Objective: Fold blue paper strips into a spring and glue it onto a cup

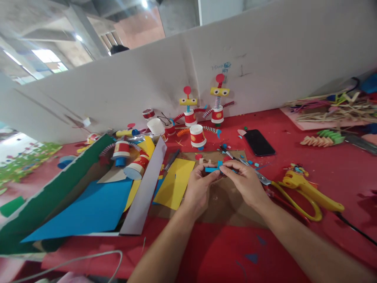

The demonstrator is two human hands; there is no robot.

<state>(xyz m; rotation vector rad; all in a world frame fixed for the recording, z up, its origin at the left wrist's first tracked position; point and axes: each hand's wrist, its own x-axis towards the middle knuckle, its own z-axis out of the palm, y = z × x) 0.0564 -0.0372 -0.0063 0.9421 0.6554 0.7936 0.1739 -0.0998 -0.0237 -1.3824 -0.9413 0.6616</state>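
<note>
Between my two hands is a small blue paper strip (211, 169), folded or crossed near its right end. My left hand (200, 184) pinches the strip from the left, thumb underneath. The fingers of my right hand (243, 181) close on its right end, where a short blue piece sticks up. Both hands hover over a brown cardboard sheet (224, 200). Just beyond them stands a red and white paper cup figure (198, 135) with an orange and a striped coiled paper arm. Yellow paper (173, 184) lies left of my left hand.
Scissors with yellow handles (312, 212) and a yellow glue gun (315, 190) lie at right, below a black phone (259, 142). Two cup figures (217, 114) with eyes stand against the white partition (259, 67). A green-sided box (59, 188) holds blue card (88, 208) at left.
</note>
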